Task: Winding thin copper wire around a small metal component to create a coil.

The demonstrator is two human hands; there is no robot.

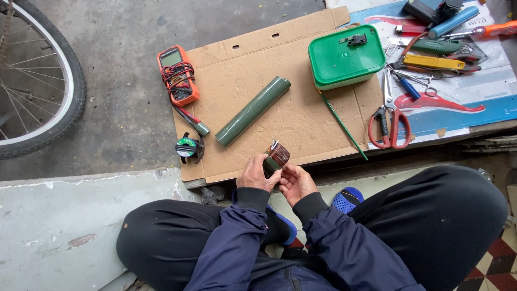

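Down near the front edge of the cardboard sheet (301, 121), the left hand (253, 175) is wrapping its grip round a small reddish-brown cylinder (276, 156), fingers closed on its side. The right hand (295, 182) is cupping just beneath it, palm up, fingertips touching its lower end; whether that grip is actually closing I cannot tell. Farther off, the green lidded box (344, 56) is sitting shut with a small dark clip on its lid, so its contents are staying hidden. A dark green tube (253, 110) is lying diagonally mid-sheet, a thin green rod (342, 126) to its right. At the left, an orange multimeter (177, 75) with coiled leads is resting half on the sheet, a green solder spool (188, 148) nearer. Red-handled scissors (390, 121) and a jumble of hand tools (436, 51) are crowding a printed board at the far right. Grey concrete floor (124, 48) is showing beyond, and a bicycle wheel (46, 81) is being cut off at the left edge.
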